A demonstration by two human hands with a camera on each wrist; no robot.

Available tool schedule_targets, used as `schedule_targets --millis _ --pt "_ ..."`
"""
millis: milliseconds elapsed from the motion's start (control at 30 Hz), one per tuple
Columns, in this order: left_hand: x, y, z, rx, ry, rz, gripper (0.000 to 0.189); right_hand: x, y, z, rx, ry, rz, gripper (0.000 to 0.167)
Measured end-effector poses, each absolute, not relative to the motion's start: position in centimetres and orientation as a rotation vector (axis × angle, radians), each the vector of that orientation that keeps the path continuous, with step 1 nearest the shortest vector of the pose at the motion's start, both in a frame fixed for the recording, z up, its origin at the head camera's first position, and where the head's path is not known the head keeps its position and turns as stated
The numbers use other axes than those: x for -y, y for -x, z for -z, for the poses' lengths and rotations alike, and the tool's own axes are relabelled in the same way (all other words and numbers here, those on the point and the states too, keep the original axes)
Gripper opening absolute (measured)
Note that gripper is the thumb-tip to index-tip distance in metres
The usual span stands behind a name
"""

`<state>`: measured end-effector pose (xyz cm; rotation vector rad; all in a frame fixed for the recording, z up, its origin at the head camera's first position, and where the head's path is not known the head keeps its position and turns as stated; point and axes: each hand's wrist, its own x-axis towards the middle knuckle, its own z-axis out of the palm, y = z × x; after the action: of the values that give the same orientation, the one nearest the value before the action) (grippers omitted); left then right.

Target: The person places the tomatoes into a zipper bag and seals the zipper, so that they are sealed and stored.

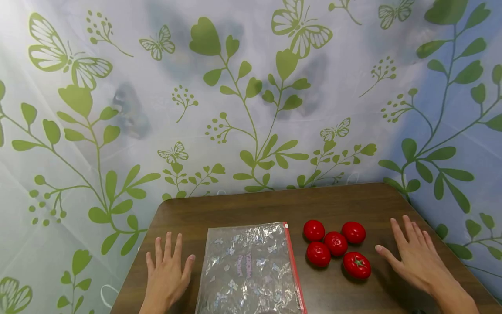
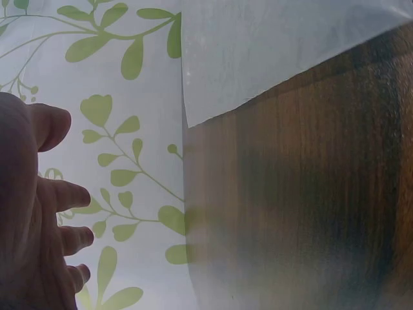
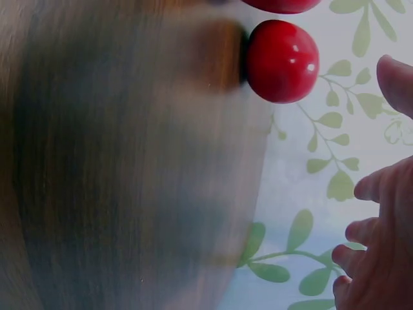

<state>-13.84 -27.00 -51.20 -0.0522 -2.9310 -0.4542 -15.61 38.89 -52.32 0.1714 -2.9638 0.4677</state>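
In the head view a clear zip bag (image 1: 247, 270) with a red slider strip lies flat on the table, printed with small pale shapes and purple lettering. To its right sit several shiny red tomatoes (image 1: 335, 243) in a loose cluster; the nearest tomato (image 1: 357, 265) shows a green stem top. My left hand (image 1: 166, 272) is left of the bag, fingers spread and holding nothing. My right hand (image 1: 419, 257) is right of the tomatoes, fingers extended and apart from them. The right wrist view shows one tomato (image 3: 282, 61) close to that hand.
The brown wooden table (image 1: 274, 205) has rounded far corners. Behind it and at both sides hangs a pale curtain (image 1: 243, 109) printed with green leaves and butterflies. A dark object shows partly at the bottom edge, near the right forearm.
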Motion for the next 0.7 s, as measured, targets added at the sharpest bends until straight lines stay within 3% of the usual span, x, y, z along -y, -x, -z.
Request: schedule_targets --millis 700 --pt "26.3 11.7 48.8 2.914 -0.003 0.72 0.088 -33.4 12.6 48.0 2.837 -0.216 -0.808 0.094"
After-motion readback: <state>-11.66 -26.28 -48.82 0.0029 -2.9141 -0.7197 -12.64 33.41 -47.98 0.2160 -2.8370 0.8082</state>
